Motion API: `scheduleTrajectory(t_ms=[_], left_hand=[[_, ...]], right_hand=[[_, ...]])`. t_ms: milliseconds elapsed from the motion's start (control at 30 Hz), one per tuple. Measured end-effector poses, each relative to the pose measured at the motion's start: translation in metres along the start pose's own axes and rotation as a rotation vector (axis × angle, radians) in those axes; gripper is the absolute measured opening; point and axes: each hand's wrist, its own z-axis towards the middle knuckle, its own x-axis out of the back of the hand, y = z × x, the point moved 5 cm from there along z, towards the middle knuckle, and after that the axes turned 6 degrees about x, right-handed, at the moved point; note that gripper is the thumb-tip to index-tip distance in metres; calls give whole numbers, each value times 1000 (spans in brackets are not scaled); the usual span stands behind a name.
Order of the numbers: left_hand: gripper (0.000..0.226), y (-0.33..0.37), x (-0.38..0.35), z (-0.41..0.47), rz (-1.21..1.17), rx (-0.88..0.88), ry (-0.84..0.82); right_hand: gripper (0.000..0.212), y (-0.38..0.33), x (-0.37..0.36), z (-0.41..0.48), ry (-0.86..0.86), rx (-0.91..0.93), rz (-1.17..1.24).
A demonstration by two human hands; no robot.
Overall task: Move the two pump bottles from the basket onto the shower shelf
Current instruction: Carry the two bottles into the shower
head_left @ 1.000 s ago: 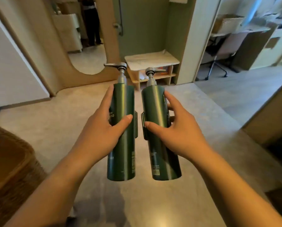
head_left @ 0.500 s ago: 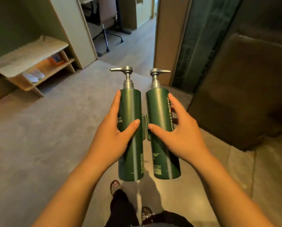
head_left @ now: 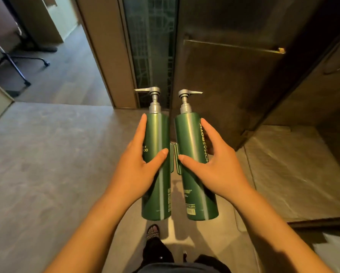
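Observation:
I hold two tall dark green pump bottles upright in front of me, side by side and nearly touching. My left hand (head_left: 139, 164) wraps the left pump bottle (head_left: 158, 186), whose silver spout points left. My right hand (head_left: 214, 166) grips the right pump bottle (head_left: 192, 134), its spout pointing right and pale lettering running up its side. Each bottle has a small green clip on its inner side. Neither the basket nor the shower shelf is in view.
A dark glass shower door (head_left: 224, 85) stands straight ahead, with a frosted green panel (head_left: 149, 46) and a beige door frame (head_left: 104, 52) to its left. Dark shower floor tiles (head_left: 295, 174) lie at right. An office chair base (head_left: 17, 62) sits far left. My foot (head_left: 153, 232) is below.
My view has swung right, from the room with the low wooden shelf to the dark shower door. Both bottles stay held in the same grip in front of me.

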Motion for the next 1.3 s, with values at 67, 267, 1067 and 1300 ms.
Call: scheduleTrajectory(t_ms=[67, 267, 1067, 1300], left_hand=[[83, 5, -3, 24, 9, -42, -57], [83, 14, -21, 83, 36, -132, -218], [86, 141, -331, 198, 173, -298, -730], [86, 185, -419, 215, 188, -354, -781]], right_hand=[[92, 1, 4, 14, 51, -11, -25], [92, 16, 19, 38, 223, -103, -78], [93, 187, 254, 37, 681, -451, -105], [93, 239, 333, 33, 758, -495, -119]])
